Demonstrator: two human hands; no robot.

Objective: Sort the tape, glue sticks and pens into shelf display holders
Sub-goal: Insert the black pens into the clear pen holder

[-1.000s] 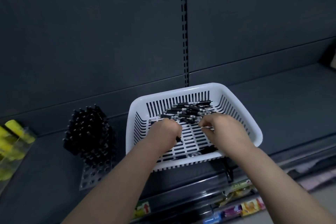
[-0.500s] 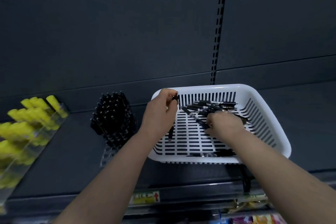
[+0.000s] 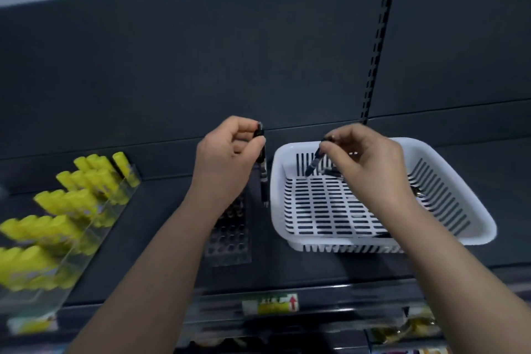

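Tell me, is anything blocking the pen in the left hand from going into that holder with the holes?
Nothing visible does. The pen hangs tip down from the left hand, just right of the pen holder, between it and the white basket. The holder's near holes look open; the hand hides its far rows.

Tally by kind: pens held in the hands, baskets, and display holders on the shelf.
Pens held: 2, left pen in the left hand, right pen in the right hand
Baskets: 1, white basket
Holders: 2, pen holder, glue stick holder
Total: 5
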